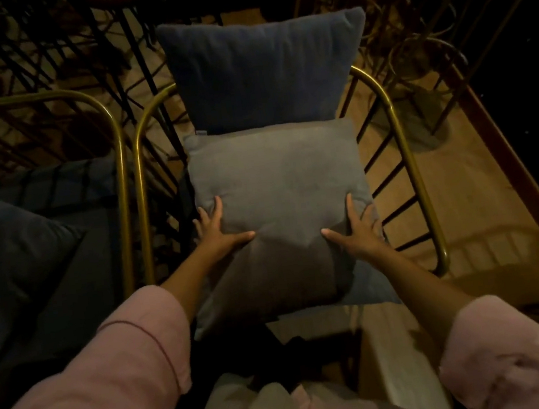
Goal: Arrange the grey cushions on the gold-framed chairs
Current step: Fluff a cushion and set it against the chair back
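Dim wooden flooring (463, 187) spreads under a tangle of dark metal legs. We count two gold-framed chairs: one chair (404, 153) straight ahead with curved brass tubing and thin black slats, and a second chair (118, 148) at left, touching distance beside it. We count three grey cushions, all square, soft and matte: a seat cushion (279, 182) lying flat on the chair ahead, a back cushion (262, 72) standing upright behind it, and a darker cushion (6, 257) on the left chair. Pink sleeves (130, 384) cover both forearms. Our left hand (220, 230) and right hand (359, 230) press flat on the seat cushion, fingers spread, thumbs pointing inward.
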The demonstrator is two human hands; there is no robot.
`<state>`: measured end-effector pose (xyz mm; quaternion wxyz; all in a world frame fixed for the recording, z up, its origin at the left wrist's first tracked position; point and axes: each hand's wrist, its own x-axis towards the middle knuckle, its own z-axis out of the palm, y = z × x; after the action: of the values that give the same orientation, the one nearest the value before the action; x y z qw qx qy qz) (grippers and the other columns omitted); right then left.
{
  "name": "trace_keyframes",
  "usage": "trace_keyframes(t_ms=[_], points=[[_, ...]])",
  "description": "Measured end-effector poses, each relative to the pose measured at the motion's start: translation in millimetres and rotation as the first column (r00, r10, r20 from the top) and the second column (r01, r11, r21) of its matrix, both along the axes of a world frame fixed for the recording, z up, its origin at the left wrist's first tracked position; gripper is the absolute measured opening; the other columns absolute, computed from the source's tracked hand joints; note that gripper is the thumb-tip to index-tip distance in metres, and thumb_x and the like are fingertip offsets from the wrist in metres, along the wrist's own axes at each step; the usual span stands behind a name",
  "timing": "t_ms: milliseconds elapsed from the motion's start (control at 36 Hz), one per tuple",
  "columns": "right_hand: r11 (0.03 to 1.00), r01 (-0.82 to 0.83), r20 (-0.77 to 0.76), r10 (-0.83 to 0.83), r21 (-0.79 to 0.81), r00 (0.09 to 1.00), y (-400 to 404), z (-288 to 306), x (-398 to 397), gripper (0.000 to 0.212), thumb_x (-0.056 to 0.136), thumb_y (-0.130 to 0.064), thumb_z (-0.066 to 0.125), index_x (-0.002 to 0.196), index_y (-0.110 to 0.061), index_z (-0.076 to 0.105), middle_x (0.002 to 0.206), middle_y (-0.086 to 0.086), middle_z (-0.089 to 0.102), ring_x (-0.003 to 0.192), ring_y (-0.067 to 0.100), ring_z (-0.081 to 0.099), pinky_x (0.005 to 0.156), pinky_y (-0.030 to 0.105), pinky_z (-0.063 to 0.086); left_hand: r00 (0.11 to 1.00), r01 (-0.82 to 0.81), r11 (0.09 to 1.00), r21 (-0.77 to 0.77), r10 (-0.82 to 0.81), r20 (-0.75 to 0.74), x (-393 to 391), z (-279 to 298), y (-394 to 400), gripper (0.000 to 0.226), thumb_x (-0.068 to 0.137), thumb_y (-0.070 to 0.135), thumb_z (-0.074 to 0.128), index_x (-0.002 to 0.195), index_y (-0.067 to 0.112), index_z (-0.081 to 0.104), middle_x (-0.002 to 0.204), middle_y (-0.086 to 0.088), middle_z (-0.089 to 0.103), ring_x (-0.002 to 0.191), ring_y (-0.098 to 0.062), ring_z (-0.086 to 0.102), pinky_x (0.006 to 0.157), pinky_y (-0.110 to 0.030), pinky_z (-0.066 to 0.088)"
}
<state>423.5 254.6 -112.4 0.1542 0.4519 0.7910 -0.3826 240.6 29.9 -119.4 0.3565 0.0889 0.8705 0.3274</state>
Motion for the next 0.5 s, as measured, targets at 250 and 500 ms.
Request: trace_keyframes(t_ms=[250, 500], points=[[0.982, 0.13, -0.197, -0.101, 0.14, 0.975, -9.5, 3.5, -0.3, 0.095, 0.08, -0.064, 0.063, 0.155, -0.032, 0.015, 0.165, 0.011, -0.002, 0.151, 0.033, -0.006, 0.119, 0.061, 0.006, 0.992, 0.075, 0.995, 0.061, -0.068, -0.109, 7.5, 4.1, -28.2, 0.101, 0.082, 0.045, 0.071, 0.156, 0.027, 0.006, 0.165, -0.009, -0.011, 0.153, -0.029, -0.003, 0.122, -0.044, 0.011], [0.977, -0.069, -0.404, 0.147, 0.201, 0.903, -85.9, 42.6, -101.1, 0.049, 0.09, -0.034, 0.065, 0.135, -0.015, 0.055, 0.152, 0.013, 0.041, 0.146, 0.035, 0.024, 0.12, 0.054, 0.009, 0.956, 0.019, 0.968, -0.252, -0.092, -0.279, -35.4, 25.2, -153.0, 0.095, 0.083, 0.041, 0.07, 0.155, 0.014, 0.015, 0.165, -0.016, -0.001, 0.153, -0.033, -0.006, 0.12, -0.051, 0.008]])
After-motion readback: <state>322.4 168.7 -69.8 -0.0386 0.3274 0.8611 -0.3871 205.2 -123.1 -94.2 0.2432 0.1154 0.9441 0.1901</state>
